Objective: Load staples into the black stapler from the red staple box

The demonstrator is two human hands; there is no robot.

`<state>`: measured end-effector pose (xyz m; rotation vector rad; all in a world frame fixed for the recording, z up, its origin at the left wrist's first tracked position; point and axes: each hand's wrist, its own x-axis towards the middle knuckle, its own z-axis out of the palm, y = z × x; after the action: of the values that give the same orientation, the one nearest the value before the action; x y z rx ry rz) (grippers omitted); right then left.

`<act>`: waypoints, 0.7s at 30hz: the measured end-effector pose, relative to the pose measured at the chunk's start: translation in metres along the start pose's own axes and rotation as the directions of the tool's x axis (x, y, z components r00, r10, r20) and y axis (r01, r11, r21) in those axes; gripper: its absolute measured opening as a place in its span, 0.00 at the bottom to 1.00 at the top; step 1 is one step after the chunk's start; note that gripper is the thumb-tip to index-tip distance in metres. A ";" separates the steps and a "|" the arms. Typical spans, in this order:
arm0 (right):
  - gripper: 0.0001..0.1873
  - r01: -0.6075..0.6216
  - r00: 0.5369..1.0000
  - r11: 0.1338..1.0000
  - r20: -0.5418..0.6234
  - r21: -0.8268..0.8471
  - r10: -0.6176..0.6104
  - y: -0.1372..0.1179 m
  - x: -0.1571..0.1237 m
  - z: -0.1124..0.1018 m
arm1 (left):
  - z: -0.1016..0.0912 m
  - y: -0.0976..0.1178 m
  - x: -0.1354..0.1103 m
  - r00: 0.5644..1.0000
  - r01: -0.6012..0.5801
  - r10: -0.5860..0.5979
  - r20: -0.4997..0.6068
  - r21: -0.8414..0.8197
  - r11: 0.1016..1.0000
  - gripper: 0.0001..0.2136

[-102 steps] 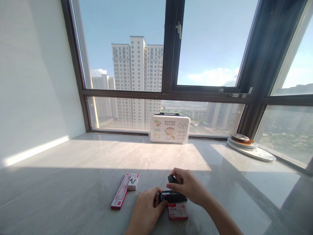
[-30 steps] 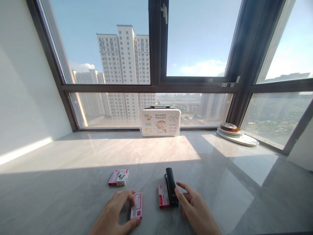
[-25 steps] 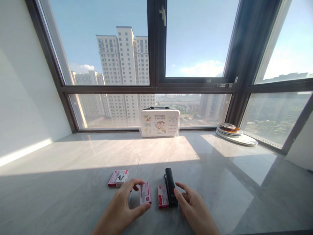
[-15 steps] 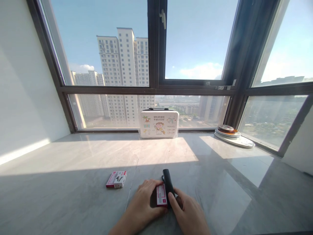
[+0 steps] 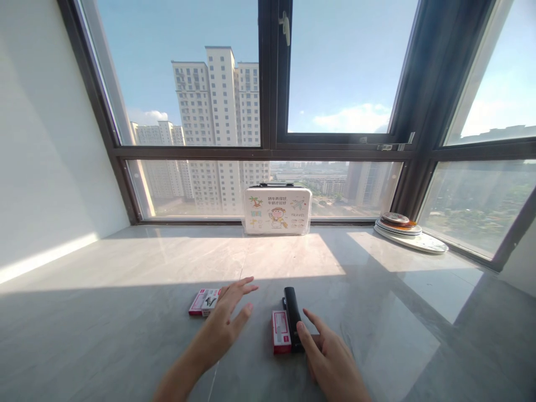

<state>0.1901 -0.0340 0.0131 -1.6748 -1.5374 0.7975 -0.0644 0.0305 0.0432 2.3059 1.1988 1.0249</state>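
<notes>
My left hand (image 5: pixel 221 324) is raised with its fingers spread and holds nothing. It partly covers a small red-and-white box (image 5: pixel 202 302) printed with a picture of a stapler. In front of me a black stapler (image 5: pixel 292 314) lies lengthwise on the stone surface. Against its left side sits another small red-and-white box (image 5: pixel 280 333). My right hand (image 5: pixel 329 349) is beside the stapler's near end, thumb at its right edge and index finger stretched out apart from it. The other fingers of this hand are mostly hidden.
A white carrying case (image 5: pixel 277 212) with cartoon prints stands against the window at the back. Stacked plates (image 5: pixel 408 231) lie in the back right corner. Dark window frames (image 5: pixel 268 153) and a white wall (image 5: pixel 42 145) on the left bound the grey marbled ledge (image 5: pixel 138 335).
My left hand has let go of the box beside the stapler and moved left and up, opening. My right hand's fingers have loosened around the stapler. The view has shifted slightly.
</notes>
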 end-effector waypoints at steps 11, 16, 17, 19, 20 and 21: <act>0.40 0.009 1.000 1.000 0.022 0.020 -0.009 0.007 0.003 0.001 | -0.082 -0.117 -0.069 0.951 0.290 -0.308 -0.001 0.337 0.896 0.27; 0.41 -0.007 0.997 0.999 0.077 0.035 0.004 0.007 0.003 0.001 | -0.063 -0.085 -0.095 0.954 0.300 -0.290 -0.081 0.172 0.938 0.25; 0.41 -0.003 0.997 0.999 0.082 0.034 0.000 0.006 0.003 0.001 | -0.057 -0.078 -0.098 0.951 0.306 -0.297 -0.086 0.121 0.944 0.24; 0.39 0.014 0.997 1.000 0.077 0.023 -0.016 0.004 0.003 0.002 | -0.045 -0.060 -0.097 0.949 0.308 -0.307 -0.075 0.002 0.951 0.24; 0.38 0.022 0.997 1.000 0.071 0.013 -0.023 0.003 0.003 0.002 | -0.039 -0.050 -0.094 0.950 0.304 -0.308 -0.061 -0.062 0.951 0.24; 0.37 0.030 0.997 1.000 0.065 0.003 -0.030 0.002 0.003 0.002 | -0.031 -0.038 -0.089 0.953 0.291 -0.299 -0.051 -0.129 0.948 0.25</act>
<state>0.1897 -0.0314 0.0102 -1.6356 -1.6015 0.8446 -0.1425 -0.0199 0.0025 1.9400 1.4168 1.0410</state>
